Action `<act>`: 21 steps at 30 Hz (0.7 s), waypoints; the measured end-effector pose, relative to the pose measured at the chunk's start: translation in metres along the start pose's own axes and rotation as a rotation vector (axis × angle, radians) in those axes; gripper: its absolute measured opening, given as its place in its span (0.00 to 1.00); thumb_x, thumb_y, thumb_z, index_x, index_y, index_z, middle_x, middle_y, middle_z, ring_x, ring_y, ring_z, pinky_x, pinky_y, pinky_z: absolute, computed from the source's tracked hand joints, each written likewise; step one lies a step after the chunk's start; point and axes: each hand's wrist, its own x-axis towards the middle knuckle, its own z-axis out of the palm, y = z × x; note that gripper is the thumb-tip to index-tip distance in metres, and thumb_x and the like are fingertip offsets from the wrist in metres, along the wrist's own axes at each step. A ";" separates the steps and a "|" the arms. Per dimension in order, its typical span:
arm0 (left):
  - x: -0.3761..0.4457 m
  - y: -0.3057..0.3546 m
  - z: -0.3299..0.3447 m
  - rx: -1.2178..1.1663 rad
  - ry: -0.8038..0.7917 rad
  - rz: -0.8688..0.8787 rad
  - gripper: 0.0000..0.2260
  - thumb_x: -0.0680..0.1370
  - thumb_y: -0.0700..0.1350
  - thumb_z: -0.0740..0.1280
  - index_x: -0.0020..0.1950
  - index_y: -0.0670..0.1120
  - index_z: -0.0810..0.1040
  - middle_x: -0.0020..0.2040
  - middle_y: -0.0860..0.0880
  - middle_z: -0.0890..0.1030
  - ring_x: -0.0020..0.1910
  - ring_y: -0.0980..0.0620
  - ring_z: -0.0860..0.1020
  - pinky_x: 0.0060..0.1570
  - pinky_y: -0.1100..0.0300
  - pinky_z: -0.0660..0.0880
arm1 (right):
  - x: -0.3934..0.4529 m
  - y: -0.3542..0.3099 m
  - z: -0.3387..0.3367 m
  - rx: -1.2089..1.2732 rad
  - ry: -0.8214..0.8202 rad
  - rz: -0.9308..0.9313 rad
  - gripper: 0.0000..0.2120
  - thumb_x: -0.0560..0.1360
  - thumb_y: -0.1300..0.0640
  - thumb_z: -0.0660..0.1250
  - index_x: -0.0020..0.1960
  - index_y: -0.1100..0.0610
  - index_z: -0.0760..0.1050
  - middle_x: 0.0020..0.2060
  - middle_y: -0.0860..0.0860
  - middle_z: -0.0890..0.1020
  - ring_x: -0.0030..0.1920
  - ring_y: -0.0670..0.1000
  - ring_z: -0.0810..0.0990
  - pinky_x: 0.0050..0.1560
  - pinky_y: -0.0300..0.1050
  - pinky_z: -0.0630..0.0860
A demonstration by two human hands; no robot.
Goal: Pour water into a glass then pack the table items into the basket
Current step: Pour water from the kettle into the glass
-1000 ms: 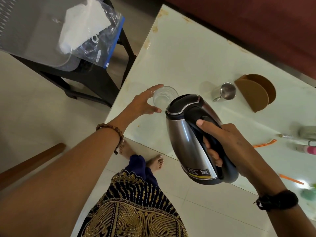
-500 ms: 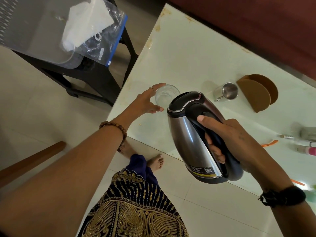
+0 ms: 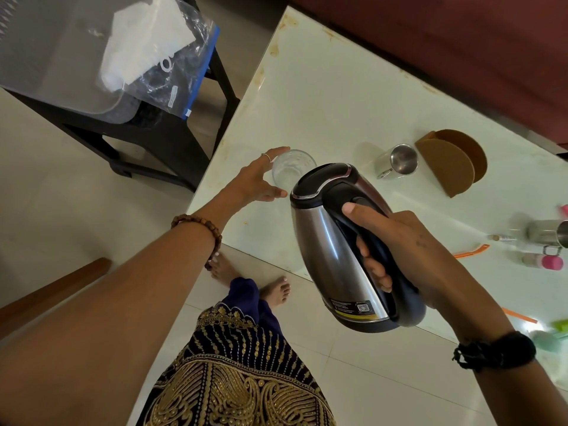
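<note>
The glass stands upright near the left edge of the pale surface, clear and low, and my left hand reaches out to it with the arm stretched long from the near left. My fingers arch round its far side and my thumb points along its near side, loosely spread; I cannot tell whether they touch the glass or only cup it. Just right of the glass, my right hand grips the black handle of the steel kettle, fingers curled tight under the handle and thumb laid flat on top of it. The kettle hangs above the near edge of the surface, tilted so its lidded top leans toward the glass and its base swings back toward me. Farther right on the surface sits a small steel cup lying on its side, and just beyond it a brown napkin holder. At the far right edge lie another steel mug, a pink-capped bottle and an orange stick. Off the surface, at the far left, a clear plastic basket rests on a dark stool, with a zip bag draped over its rim.
</note>
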 end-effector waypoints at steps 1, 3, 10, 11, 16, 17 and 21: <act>0.001 -0.001 0.000 -0.009 -0.001 0.000 0.36 0.70 0.33 0.72 0.72 0.54 0.60 0.73 0.47 0.63 0.71 0.46 0.63 0.46 0.64 0.76 | 0.000 -0.001 0.000 -0.010 0.000 -0.003 0.25 0.70 0.35 0.61 0.24 0.52 0.71 0.17 0.46 0.71 0.17 0.46 0.69 0.20 0.37 0.67; 0.003 -0.003 0.000 0.000 0.000 0.005 0.36 0.70 0.34 0.72 0.72 0.54 0.61 0.73 0.47 0.63 0.71 0.46 0.63 0.44 0.68 0.75 | 0.000 -0.005 0.001 -0.009 -0.036 0.022 0.26 0.71 0.36 0.60 0.22 0.53 0.72 0.17 0.47 0.72 0.16 0.46 0.69 0.20 0.36 0.68; 0.004 -0.005 -0.001 -0.027 -0.016 0.007 0.36 0.69 0.34 0.73 0.71 0.55 0.61 0.73 0.47 0.63 0.71 0.46 0.62 0.43 0.69 0.76 | -0.003 -0.016 0.001 0.050 -0.037 0.090 0.28 0.76 0.46 0.60 0.20 0.55 0.71 0.15 0.50 0.71 0.15 0.47 0.67 0.19 0.36 0.68; 0.004 -0.006 -0.001 -0.038 -0.020 0.009 0.36 0.69 0.34 0.73 0.71 0.55 0.61 0.73 0.47 0.63 0.71 0.46 0.62 0.41 0.70 0.76 | -0.003 -0.017 0.000 0.062 -0.057 0.106 0.29 0.77 0.47 0.59 0.19 0.55 0.71 0.14 0.50 0.71 0.14 0.47 0.68 0.18 0.36 0.68; 0.004 -0.005 -0.001 -0.027 -0.013 0.005 0.37 0.69 0.34 0.73 0.71 0.56 0.61 0.73 0.48 0.62 0.71 0.47 0.62 0.38 0.71 0.76 | -0.004 -0.020 0.002 0.065 -0.051 0.135 0.30 0.77 0.47 0.60 0.17 0.55 0.71 0.14 0.50 0.71 0.14 0.47 0.67 0.18 0.35 0.68; 0.004 -0.005 -0.001 -0.020 -0.010 0.008 0.37 0.69 0.34 0.73 0.71 0.55 0.61 0.73 0.49 0.62 0.71 0.47 0.62 0.39 0.70 0.76 | -0.005 -0.020 0.003 0.048 -0.028 0.118 0.28 0.76 0.46 0.60 0.19 0.55 0.71 0.14 0.50 0.71 0.14 0.47 0.67 0.19 0.36 0.68; 0.001 -0.003 -0.002 -0.049 -0.023 0.008 0.36 0.70 0.33 0.72 0.71 0.55 0.61 0.73 0.48 0.62 0.71 0.47 0.62 0.43 0.66 0.77 | -0.005 -0.020 0.005 0.031 -0.023 0.096 0.27 0.76 0.45 0.60 0.21 0.55 0.71 0.15 0.49 0.71 0.15 0.47 0.68 0.19 0.37 0.69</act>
